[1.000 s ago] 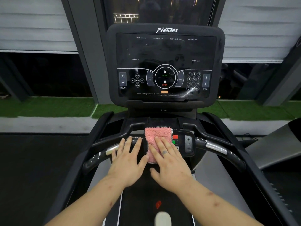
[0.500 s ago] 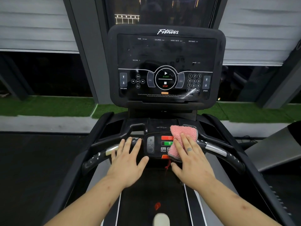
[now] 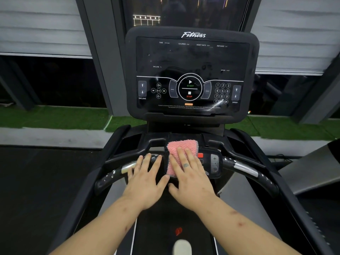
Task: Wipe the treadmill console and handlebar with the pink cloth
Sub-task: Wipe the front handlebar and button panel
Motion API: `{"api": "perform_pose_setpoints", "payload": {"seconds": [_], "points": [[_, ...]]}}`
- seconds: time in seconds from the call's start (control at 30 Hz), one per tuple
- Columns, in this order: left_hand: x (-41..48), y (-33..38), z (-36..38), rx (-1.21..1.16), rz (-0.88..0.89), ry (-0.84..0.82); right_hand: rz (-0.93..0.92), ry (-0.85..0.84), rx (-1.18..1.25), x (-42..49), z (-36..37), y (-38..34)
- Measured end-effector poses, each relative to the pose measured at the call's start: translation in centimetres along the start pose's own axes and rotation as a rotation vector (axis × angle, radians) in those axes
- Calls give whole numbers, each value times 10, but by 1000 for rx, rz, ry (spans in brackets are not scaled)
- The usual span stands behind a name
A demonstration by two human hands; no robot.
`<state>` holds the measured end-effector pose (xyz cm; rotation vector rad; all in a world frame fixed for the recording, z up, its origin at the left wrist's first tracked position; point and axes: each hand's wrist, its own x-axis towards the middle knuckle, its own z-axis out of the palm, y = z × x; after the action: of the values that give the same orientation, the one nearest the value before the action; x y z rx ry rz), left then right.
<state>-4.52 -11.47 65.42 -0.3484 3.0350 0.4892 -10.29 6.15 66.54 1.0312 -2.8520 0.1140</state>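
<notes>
While the right hand (image 3: 191,181) presses the folded pink fuzzy cloth (image 3: 181,148), fingers flat, onto the black handlebar's (image 3: 244,168) button pad (image 3: 214,163) and the left hand (image 3: 145,181) rests flat beside it, firm rubbing could trigger a key.

Right hand (image 3: 191,183) flat, fingers straight, pressing pink cloth (image 3: 179,147) onto left part of handlebar (image 3: 244,168) centre keypad (image 3: 214,162). Red button and +/- keys show at keypad's right edge. Left hand (image 3: 145,179) flat on bar just left of keypad. Console (image 3: 191,57) above, screen dark, smudged.
</notes>
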Motion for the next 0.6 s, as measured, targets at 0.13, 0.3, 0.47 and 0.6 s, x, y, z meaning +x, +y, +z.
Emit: {"api": "perform_pose_setpoints", "payload": {"seconds": [0.13, 0.3, 0.47, 0.6], "points": [[1, -1, 1, 5, 2, 2, 13, 9, -3, -9, 0, 19], [1, -2, 1, 0, -1, -9, 94, 2, -27, -27, 0, 51], [1, -1, -1, 12, -1, -25, 158, 9, -29, -40, 8, 65], [2, -2, 1, 5, 0, -11, 170, 41, -22, -35, 15, 51]]}}
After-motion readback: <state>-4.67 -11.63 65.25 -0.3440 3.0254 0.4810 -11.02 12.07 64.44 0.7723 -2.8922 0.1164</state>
